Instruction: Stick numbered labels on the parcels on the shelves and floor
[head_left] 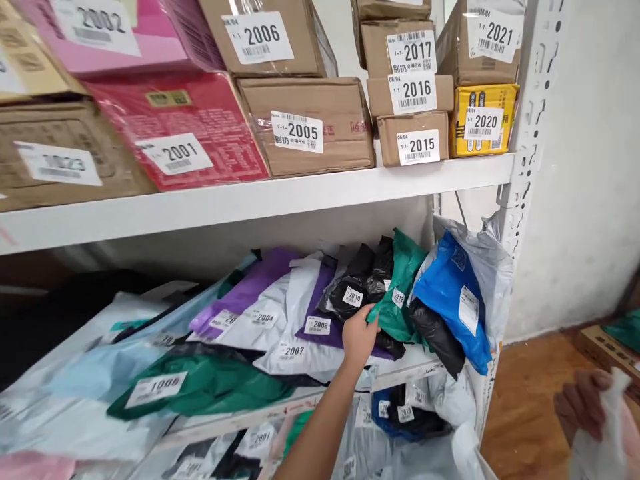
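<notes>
A: Left hand (359, 337) — position and state?

B: Extended to the middle shelf (400, 373), fingertips pinching the lower edge of the green mailer bag (403, 293). Bag just above and right of the hand, standing on edge, long axis rising toward the shelf back.

A: Neighbours?

B: Black bag tagged 2010 (350, 293) immediately left; blue bag (450, 293) immediately right, leaning on the white upright (525, 133). Purple bag tagged 2008 (320, 320) under the wrist.

A: Right hand (585, 400)?

B: Low at the frame's right edge, well apart from the shelf, clenched on a white plastic bag (607, 440) — blurred. Left hand the nearer one.

A: Shelf contents?

B: Middle: soft mailers, overlapping. Upper shelf (300, 193): numbered cartons, among them carton 2015 (413, 138).
</notes>
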{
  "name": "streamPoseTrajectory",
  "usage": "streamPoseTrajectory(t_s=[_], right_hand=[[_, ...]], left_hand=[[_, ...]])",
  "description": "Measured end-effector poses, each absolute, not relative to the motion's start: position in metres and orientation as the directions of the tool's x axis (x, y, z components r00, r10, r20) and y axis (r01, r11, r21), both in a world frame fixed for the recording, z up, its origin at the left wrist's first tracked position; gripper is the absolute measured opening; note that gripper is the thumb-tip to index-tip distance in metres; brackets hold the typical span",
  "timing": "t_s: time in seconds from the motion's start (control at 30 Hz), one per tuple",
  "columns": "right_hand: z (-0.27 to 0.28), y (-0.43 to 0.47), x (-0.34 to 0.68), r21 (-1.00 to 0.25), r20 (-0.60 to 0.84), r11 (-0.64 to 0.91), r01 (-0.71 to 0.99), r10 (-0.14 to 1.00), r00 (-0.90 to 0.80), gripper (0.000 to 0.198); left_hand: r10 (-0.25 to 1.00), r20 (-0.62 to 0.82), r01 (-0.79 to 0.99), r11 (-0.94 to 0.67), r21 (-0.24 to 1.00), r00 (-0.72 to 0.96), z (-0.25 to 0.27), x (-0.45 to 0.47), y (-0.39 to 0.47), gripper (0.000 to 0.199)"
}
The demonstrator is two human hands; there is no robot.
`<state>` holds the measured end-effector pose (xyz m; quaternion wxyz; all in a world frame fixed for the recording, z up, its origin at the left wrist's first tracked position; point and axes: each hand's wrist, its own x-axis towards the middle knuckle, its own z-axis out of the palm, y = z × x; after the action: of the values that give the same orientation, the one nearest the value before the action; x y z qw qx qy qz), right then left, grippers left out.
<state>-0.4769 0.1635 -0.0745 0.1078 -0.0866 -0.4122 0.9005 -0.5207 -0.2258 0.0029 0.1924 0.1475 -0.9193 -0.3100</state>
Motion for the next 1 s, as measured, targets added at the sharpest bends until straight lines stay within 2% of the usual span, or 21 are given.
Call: streamPoseTrajectory(t_s=[0.03,0.1,0.2,0.27,0.3,0.33,0.37,0.4,0.43,0.57,0.6,0.7,0.8,0.87,0.93,1.0], right_hand=[[-0.072,0.145,-0.461,-0.774,-0.087,-0.629,-0.073,0.22,-0.972,0.043],[-0.067,0.107,-0.436,-0.77,-0.131,-0.636,-0.047,0.23,-0.964,0.038],[-0.065,0.057,-0.417,-0.753,-0.188,-0.659,0.002,0.211,-0.959,0.041],[-0.069,0.031,-0.417,-0.73,-0.2,-0.68,0.073,0.11,-0.974,0.039],[-0.072,0.02,-0.42,-0.715,-0.197,-0.69,0.113,0.044,-0.979,0.037],[-0.076,0.008,-0.426,-0.7,-0.189,-0.699,0.149,-0.02,-0.982,0.036],[-0.081,-0.004,-0.434,-0.682,-0.177,-0.709,0.18,-0.079,-0.981,0.035],[-0.086,-0.017,-0.444,-0.659,-0.166,-0.723,0.205,-0.126,-0.978,0.036],[-0.091,-0.029,-0.455,-0.63,-0.153,-0.746,0.217,-0.154,-0.976,0.037],[-0.106,-0.06,-0.503,-0.496,-0.105,-0.851,0.171,-0.137,-0.985,0.044],[-0.107,-0.059,-0.513,-0.476,-0.104,-0.867,0.147,-0.11,-0.988,0.043],[-0.105,-0.042,-0.531,-0.423,-0.132,-0.904,0.058,-0.002,-0.991,0.036],[-0.102,-0.019,-0.537,-0.351,-0.151,-0.936,-0.023,0.081,-0.985,0.031],[-0.102,-0.013,-0.538,-0.332,-0.14,-0.942,-0.042,0.094,-0.986,0.031],[-0.104,-0.017,-0.537,-0.358,-0.114,-0.933,-0.038,0.084,-0.99,0.035],[-0.106,-0.027,-0.534,-0.435,-0.083,-0.9,-0.032,0.075,-0.994,0.039]], left_hand=[[-0.359,0.262,-0.134,0.78,0.611,-0.896,0.001,-0.516,-0.233,0.032],[-0.292,0.274,-0.089,0.815,0.573,-0.916,0.0,-0.506,-0.244,0.03],[-0.151,0.489,0.091,0.896,0.436,-0.859,0.013,-0.496,-0.252,0.025],[0.052,0.626,0.264,0.931,0.252,-0.778,0.031,-0.498,-0.245,0.031],[0.179,0.618,0.334,0.931,0.144,-0.766,0.042,-0.503,-0.238,0.03],[0.314,0.535,0.396,0.917,0.043,-0.784,0.051,-0.511,-0.229,0.027],[0.417,0.386,0.428,0.902,-0.059,-0.823,0.059,-0.521,-0.218,0.028],[0.442,0.223,0.419,0.896,-0.146,-0.869,0.065,-0.533,-0.208,0.03],[0.432,0.157,0.406,0.897,-0.173,-0.888,0.069,-0.546,-0.198,0.03],[0.436,0.069,0.417,0.889,-0.191,-0.897,0.065,-0.589,-0.183,0.064],[0.458,0.053,0.441,0.877,-0.191,-0.887,0.062,-0.595,-0.185,0.06],[0.538,0.017,0.525,0.828,-0.195,-0.842,0.057,-0.604,-0.198,0.024],[0.614,0.011,0.599,0.773,-0.208,-0.789,0.058,-0.6,-0.208,0.025],[0.653,0.022,0.633,0.742,-0.221,-0.757,0.061,-0.592,-0.211,0.025],[0.702,0.054,0.675,0.7,-0.233,-0.71,0.064,-0.583,-0.213,0.025],[0.779,0.049,0.761,0.622,-0.182,-0.625,0.065,-0.577,-0.215,0.023]])
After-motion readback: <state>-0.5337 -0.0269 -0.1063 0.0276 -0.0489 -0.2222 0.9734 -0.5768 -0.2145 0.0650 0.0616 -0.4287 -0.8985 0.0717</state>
